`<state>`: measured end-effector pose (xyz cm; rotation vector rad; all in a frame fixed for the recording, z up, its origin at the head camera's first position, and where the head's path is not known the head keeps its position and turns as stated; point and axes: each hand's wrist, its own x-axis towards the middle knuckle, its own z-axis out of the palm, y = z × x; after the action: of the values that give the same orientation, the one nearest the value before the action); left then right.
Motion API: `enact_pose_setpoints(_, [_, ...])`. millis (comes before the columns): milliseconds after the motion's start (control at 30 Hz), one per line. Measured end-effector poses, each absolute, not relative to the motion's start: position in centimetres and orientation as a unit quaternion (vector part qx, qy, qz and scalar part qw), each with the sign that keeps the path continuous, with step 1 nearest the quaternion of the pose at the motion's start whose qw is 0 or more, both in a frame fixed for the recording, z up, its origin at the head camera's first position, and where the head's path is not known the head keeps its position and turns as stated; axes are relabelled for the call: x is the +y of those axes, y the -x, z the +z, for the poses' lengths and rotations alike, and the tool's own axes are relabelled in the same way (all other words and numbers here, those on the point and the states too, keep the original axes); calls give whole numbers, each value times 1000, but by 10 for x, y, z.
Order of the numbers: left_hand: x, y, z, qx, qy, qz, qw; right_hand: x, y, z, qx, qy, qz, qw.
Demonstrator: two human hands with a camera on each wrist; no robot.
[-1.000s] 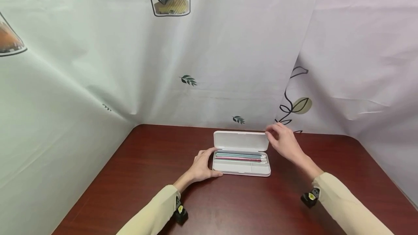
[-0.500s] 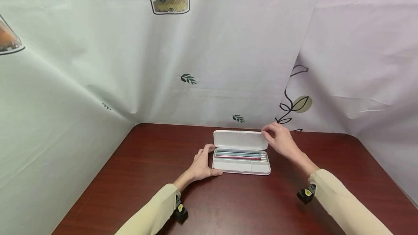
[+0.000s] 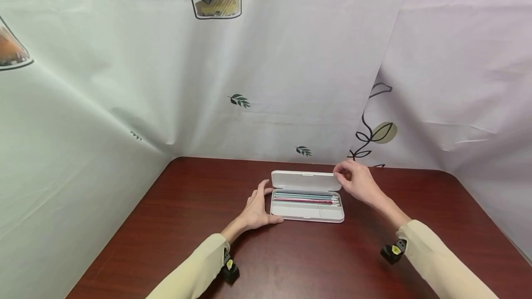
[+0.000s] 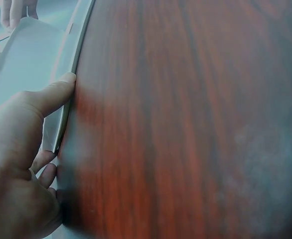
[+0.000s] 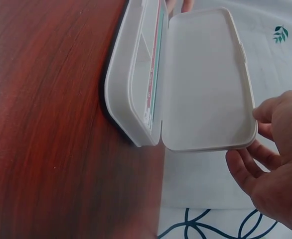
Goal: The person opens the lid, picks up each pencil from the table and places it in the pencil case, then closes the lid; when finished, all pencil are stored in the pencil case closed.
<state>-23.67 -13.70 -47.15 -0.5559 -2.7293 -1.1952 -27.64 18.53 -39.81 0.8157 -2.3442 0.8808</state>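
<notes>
A white pencil case point(image 3: 295, 212) lies on the table, its hinged lid point(image 3: 305, 181) raised along the far side. Several pencils point(image 3: 303, 198) in blue, green and red fill the rear compartment. My left hand point(image 3: 253, 212) holds the left end of the case, thumb along the front edge and fingers toward the back corner. In the left wrist view, that thumb point(image 4: 59, 94) presses the case's edge. At the lid's right corner, my right hand point(image 3: 360, 182) pinches the rim between thumb and fingers. The right wrist view shows the lid's bare inner face point(image 5: 206, 79) facing the camera.
The dark red-brown wooden table point(image 3: 266, 257) extends around the case. A pale printed cloth point(image 3: 270, 82) hangs close behind the table's far edge and along both sides.
The lid has tilted down slightly toward me, its top edge now lower. My right hand has come a little left, then down with the lid's corner. My left hand stays at the case's end.
</notes>
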Motion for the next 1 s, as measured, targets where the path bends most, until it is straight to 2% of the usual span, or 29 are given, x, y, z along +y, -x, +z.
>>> enact_pose_setpoints(367, [-135,236,-472,-898,191,-393,53,194,266,-402,-865,-334,321,191])
enact_pose_setpoints(867, [-139,235,-471,-892,176,-416,33,203,259,-410,-832,-416,327,168])
enact_pose_setpoints(1000, [-143,235,-468,-865,194,-454,94,201,258,-411,-821,-436,324,175])
